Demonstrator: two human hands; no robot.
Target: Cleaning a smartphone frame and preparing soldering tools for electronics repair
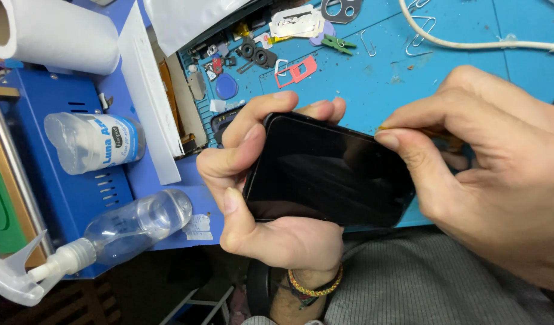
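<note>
Your left hand (271,186) is closed around a black phone (328,174), fingers curled over its far edge and thumb pressed on its near edge, holding it screen-up just above the bench (469,24) edge and over your lap. Your right hand (493,174) is pinched shut on a thin yellowish tool (421,130); only a sliver of it shows between thumb and forefinger, right at the phone's upper right edge. Whether its tip has entered the seam cannot be told from here.

Left of you sits a blue machine (78,180). A clear spray bottle (108,238) lies on its side on it, with a second, labelled bottle (93,143) lying beyond that and a paper roll (54,33) at the top left. Past the phone, the blue bench mat holds small loose parts, a green clip (338,43), a red card tray (296,71), paper clips (422,30) and a white cable (469,43).

Risks, as a judgement: the phone is held in the air by one hand only, so hard pushing from the tool could twist it loose and drop it to the floor. A thin tool driven too deep or levered steeply at the edge could crack the glass or slip into your left fingertips, which rest close by on that same edge.
</note>
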